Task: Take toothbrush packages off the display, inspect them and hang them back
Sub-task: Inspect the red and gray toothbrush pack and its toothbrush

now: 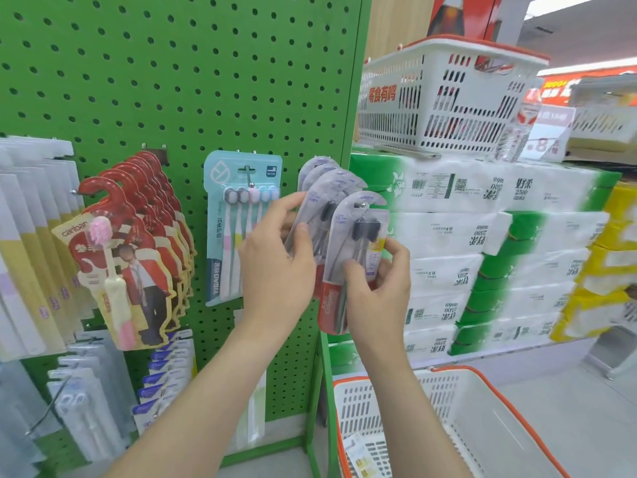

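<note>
Right hand pinches the front package; left hand, at its nine o'clock, grips the hanging packs. A careless tug could unhook them.

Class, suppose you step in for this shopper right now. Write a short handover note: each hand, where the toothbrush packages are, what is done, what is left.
Left hand: pinches the hanging packages just behind the front one, thumb in front.
Right hand: grips the front package at its lower part.
Position: the front package's top sits at the hook tip on the green pegboard.
Done: one package is in hand; whether it is going on or coming off cannot be told.
Left: probably seat it on the hook, then let go with both hands.
</note>
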